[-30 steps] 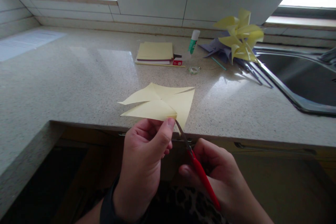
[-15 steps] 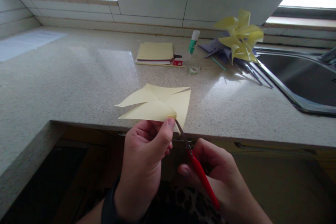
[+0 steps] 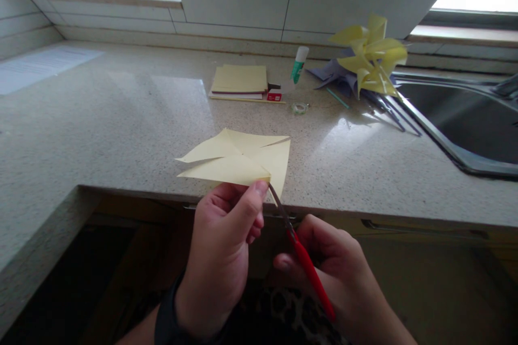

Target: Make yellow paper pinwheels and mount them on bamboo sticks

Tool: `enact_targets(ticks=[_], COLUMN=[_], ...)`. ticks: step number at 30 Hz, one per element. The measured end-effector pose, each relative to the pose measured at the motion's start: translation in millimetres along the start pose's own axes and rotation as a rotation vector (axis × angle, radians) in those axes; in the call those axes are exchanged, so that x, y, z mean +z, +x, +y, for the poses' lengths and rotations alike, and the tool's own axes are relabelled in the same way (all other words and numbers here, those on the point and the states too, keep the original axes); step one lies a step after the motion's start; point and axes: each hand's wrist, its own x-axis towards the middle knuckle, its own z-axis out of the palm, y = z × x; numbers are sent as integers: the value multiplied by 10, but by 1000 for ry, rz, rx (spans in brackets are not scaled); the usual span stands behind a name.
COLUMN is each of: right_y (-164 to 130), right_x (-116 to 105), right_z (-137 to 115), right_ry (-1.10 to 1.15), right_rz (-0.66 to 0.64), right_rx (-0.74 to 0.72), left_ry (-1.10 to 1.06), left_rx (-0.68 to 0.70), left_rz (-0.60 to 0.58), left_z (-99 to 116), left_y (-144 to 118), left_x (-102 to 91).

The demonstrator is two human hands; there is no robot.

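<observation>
A pale yellow paper sheet (image 3: 246, 153), slit inward from several corners, is held just above the counter's front edge. My left hand (image 3: 226, 242) pinches its near edge between thumb and fingers, beside a small folded bit of the paper. In my right hand (image 3: 327, 259) is a pair of red-handled scissors (image 3: 309, 269), with the fingers closed round the handles. The blades are at the near corner slit, right by my left thumb, and the paper partly hides their tips.
Behind lie a stack of yellow paper (image 3: 238, 79), a small red box (image 3: 274, 95), a roll of clear tape (image 3: 300, 108) and a glue stick (image 3: 299, 63). Yellow pinwheels (image 3: 374, 56) rest beside the steel sink (image 3: 457, 164) on the right. Printed sheets (image 3: 40, 67) lie far left.
The paper, my left fingertips and the scissors have shifted very slightly left. Both grips are the same.
</observation>
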Motion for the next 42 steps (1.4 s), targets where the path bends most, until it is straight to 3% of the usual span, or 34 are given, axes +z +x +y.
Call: enact_targets(ticks=[8, 16, 20, 27, 34, 42], right_y=[-20, -74, -96, -95, -115, -116], right_x=[-1, -173, -222, -188, -313, -301], right_z=[51, 119, 130, -142, -110, -41], right_ry=[-61, -147, 2, 359, 371, 457], right_rz=[82, 158, 79, -47, -254, -352], right_rx=[-44, -65, -27, -13, 150, 171], left_ry=[-118, -70, 18, 150, 230, 246], left_rx=[-159, -150, -145, -136, -125, -67], left_rz=[-124, -133, -123, -151, -190, -236], left_z=[105, 131, 129, 99, 130, 219], left_y=[17, 40, 36, -16, -45, -40], left_x=[17, -45, -75, -91, -140, -96])
